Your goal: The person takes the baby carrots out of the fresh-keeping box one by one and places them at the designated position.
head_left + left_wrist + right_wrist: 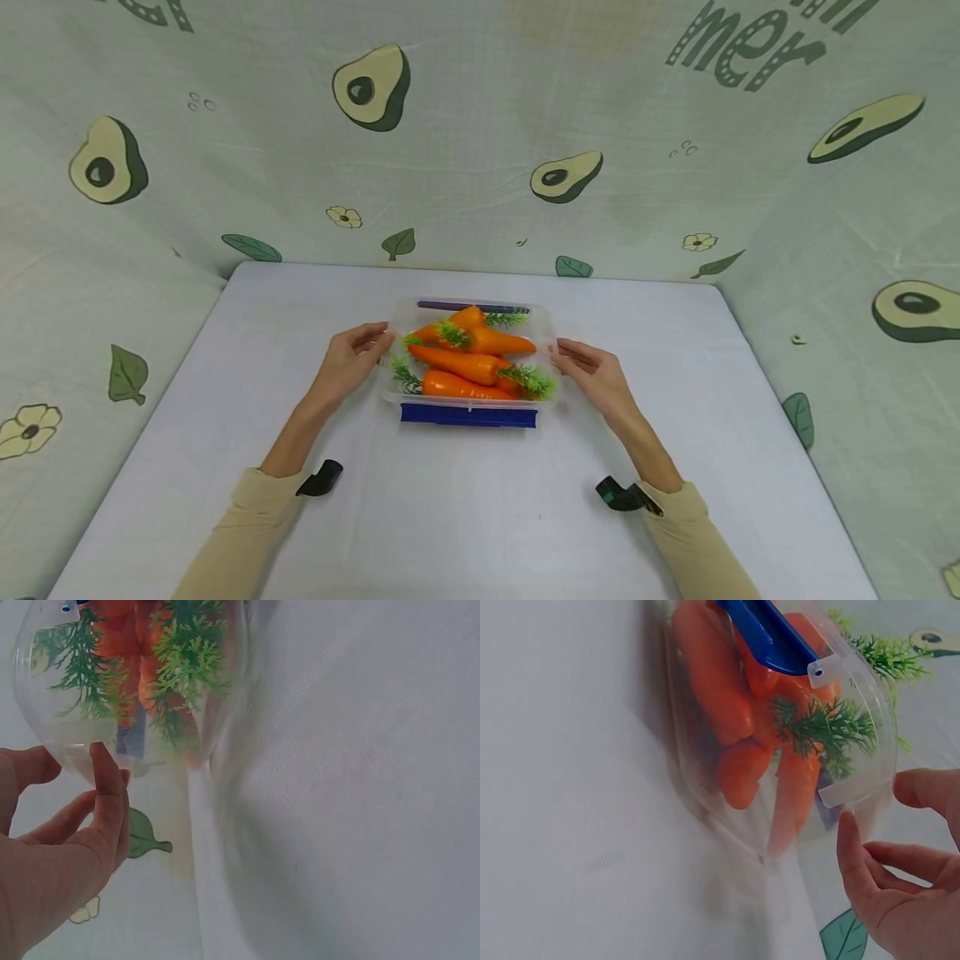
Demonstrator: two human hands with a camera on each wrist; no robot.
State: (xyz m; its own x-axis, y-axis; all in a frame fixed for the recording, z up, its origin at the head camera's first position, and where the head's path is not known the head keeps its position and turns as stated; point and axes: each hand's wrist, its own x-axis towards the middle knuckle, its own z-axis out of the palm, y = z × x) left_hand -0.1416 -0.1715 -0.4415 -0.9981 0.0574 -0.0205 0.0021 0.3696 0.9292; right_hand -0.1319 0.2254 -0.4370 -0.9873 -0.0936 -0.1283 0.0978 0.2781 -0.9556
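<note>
A clear plastic food container sits near the middle of the table, with several orange carrots with green frilly tops piled inside. Its front blue latch is folded outward; a second blue latch shows along the far side. My left hand pinches the container's left end by the rim, thumb above and fingers below, as the left wrist view shows of the left hand. At the opposite end my right hand grips the rim likewise, its fingertips against the clear wall in the right wrist view.
White cloth covers the table. Behind and at both sides hangs a pale curtain printed with avocados, leaves and flowers. Black wrist devices sit at both beige sleeves.
</note>
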